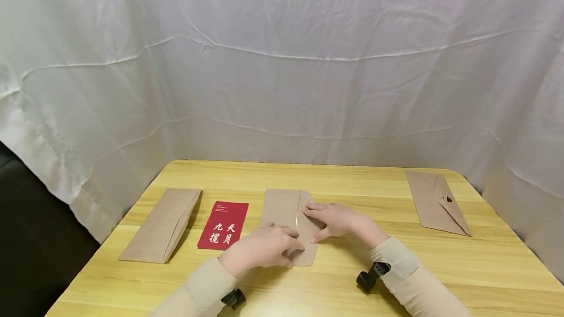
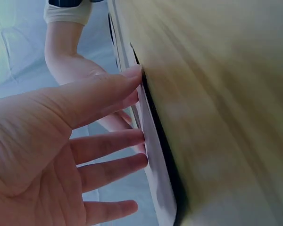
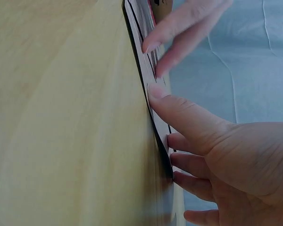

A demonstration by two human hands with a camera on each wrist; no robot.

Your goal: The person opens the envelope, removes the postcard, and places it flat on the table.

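Note:
A brown paper envelope [image 1: 277, 204] lies flat on the table in front of me, its long flap running down its right part with a narrow gap along the edge. My left hand [image 1: 264, 246] rests over its lower left, fingers stretched across the paper. In the left wrist view that hand's fingers [image 2: 111, 167] are fairly straight, and the thumb touches the envelope near its edge. From the right side, my right hand [image 1: 332, 219] lies on the flap with fingers spread. Its thumb [image 3: 172, 101] touches the envelope's near face in the right wrist view.
Left of the middle envelope lies a red card [image 1: 223, 224] with white characters. Another brown envelope [image 1: 154, 229], its flap slightly raised, is farther left. At the back right lies a third envelope [image 1: 425, 204] with a dark mark. White cloth [image 1: 308, 97] hangs behind the wooden table [image 1: 352, 180].

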